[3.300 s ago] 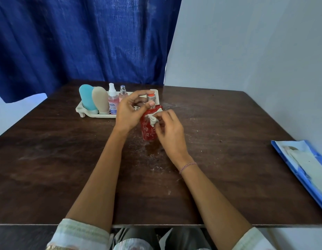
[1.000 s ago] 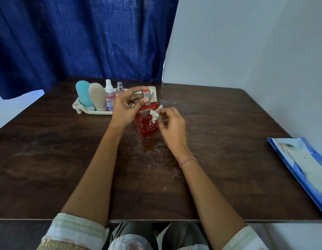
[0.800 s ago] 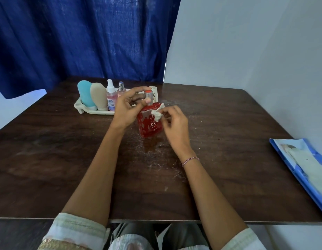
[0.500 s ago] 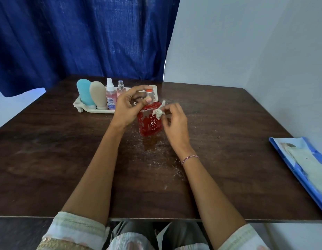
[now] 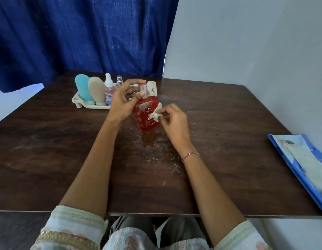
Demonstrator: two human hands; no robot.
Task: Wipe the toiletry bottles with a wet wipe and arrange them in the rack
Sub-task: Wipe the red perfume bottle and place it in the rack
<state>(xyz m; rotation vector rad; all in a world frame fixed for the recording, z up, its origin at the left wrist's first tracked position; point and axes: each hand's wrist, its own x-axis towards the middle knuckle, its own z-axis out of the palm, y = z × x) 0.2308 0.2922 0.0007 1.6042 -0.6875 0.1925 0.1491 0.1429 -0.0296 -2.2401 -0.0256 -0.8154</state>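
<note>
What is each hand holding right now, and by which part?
The left hand grips the red bottle by its silver neck. The right hand pinches a crumpled wet wipe against the bottle's side.

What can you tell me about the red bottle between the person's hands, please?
The flat translucent red bottle has a silver neck, an orange-red top and pale lettering. It stands tilted on the dark wooden table, near the cream plastic rack. The left hand holds its neck; the right hand presses a crumpled white wipe against its right edge.
</note>
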